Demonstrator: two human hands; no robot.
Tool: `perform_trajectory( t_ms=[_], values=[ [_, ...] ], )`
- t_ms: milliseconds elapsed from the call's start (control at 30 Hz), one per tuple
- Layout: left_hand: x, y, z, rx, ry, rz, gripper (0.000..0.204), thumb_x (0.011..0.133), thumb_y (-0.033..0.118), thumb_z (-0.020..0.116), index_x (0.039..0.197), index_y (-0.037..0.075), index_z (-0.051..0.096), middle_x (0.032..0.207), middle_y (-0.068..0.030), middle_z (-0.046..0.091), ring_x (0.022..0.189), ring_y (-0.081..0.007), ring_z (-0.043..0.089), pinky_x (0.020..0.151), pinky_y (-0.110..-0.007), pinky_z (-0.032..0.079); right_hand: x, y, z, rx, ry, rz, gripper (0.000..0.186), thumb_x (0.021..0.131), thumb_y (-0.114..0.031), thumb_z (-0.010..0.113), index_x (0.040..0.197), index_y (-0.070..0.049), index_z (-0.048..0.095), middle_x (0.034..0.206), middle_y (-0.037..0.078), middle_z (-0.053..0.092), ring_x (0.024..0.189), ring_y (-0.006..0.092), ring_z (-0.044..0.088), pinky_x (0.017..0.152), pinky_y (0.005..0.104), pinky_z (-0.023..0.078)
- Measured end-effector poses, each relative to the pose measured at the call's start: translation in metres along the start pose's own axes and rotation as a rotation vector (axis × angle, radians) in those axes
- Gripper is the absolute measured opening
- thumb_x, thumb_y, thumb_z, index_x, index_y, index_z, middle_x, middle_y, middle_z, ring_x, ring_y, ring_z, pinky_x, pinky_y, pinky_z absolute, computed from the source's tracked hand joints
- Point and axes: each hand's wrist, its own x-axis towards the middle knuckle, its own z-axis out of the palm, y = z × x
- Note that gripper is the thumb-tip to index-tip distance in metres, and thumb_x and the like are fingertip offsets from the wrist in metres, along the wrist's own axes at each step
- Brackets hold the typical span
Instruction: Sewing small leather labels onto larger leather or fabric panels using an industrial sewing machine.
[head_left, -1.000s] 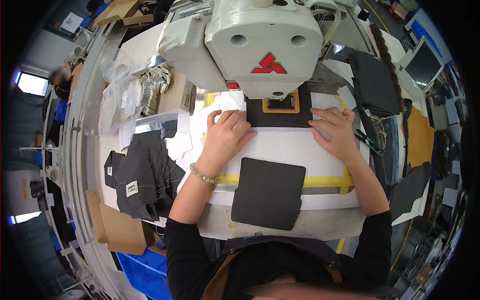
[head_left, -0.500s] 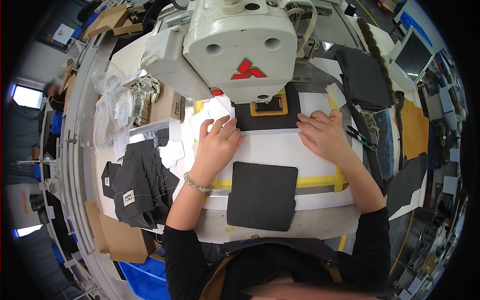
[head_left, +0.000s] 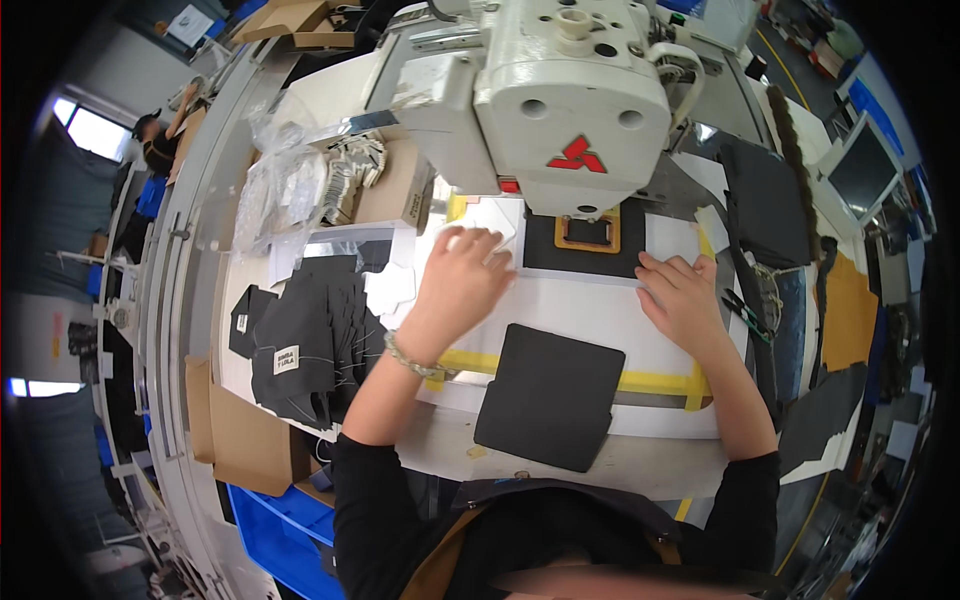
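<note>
Under the head of a large white sewing machine (head_left: 560, 95) lies a black fabric piece (head_left: 541, 257), with a yellow-orange clamp frame (head_left: 588, 247) on it. My left hand (head_left: 465, 285), wearing a beaded bracelet, is at the piece's left side by some white cards (head_left: 497, 218); its fingers are bent and apart, with nothing seen in them. At the piece's right edge rest the fingertips of my right hand (head_left: 682, 295), fingers stretched out. A second black piece (head_left: 550, 397) lies tilted on the table's front part, between my forearms.
A stack of black pieces with white labels (head_left: 310, 350) lies left, before a cardboard box (head_left: 405, 190) and clear plastic bags (head_left: 275, 200). Green-handled snips (head_left: 748, 318) and folded black material (head_left: 765, 205) are on the right. A blue bin (head_left: 280, 535) stands below left.
The whole view has shifted, so the scene sits further right. My left hand has drawn slightly back from the clamped piece's left edge; my right hand stays at its right edge.
</note>
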Motion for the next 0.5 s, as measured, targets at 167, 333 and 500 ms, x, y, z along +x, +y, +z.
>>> perform_trajectory(
  t_ms=[167,333,500],
  values=[
    [0.000,-0.121,-0.045,0.196,0.084,-0.439,0.014,0.076,0.010,0.071,0.089,0.010,0.072,0.087,-0.0060,0.067,0.091,-0.0255,0.064,0.082,-0.040,0.045,-0.007,-0.001,0.001,-0.003,0.027,0.027,0.021,0.077,-0.015,0.071,0.096,-0.008,0.067,0.115,0.003,0.068,0.089,0.0160,0.060,0.084,0.0386,0.034],
    [-0.012,-0.185,-0.007,0.358,0.035,-0.531,0.042,0.072,0.025,0.076,0.109,0.010,0.065,0.099,-0.0080,0.065,0.096,-0.0272,0.063,0.085,-0.044,0.045,-0.001,-0.002,0.004,0.020,0.058,0.006,0.020,0.077,-0.015,0.072,0.095,-0.008,0.067,0.113,0.003,0.069,0.089,0.0161,0.060,0.084,0.0388,0.034],
    [0.020,-0.183,0.027,0.453,-0.084,-0.640,0.058,0.074,0.040,0.072,0.118,0.008,0.054,0.106,-0.0124,0.062,0.099,-0.0317,0.062,0.079,-0.048,0.050,-0.004,-0.001,0.004,0.007,0.079,0.019,0.019,0.076,-0.013,0.072,0.094,-0.008,0.067,0.111,0.003,0.069,0.088,0.0163,0.061,0.084,0.0388,0.034]
  ],
)
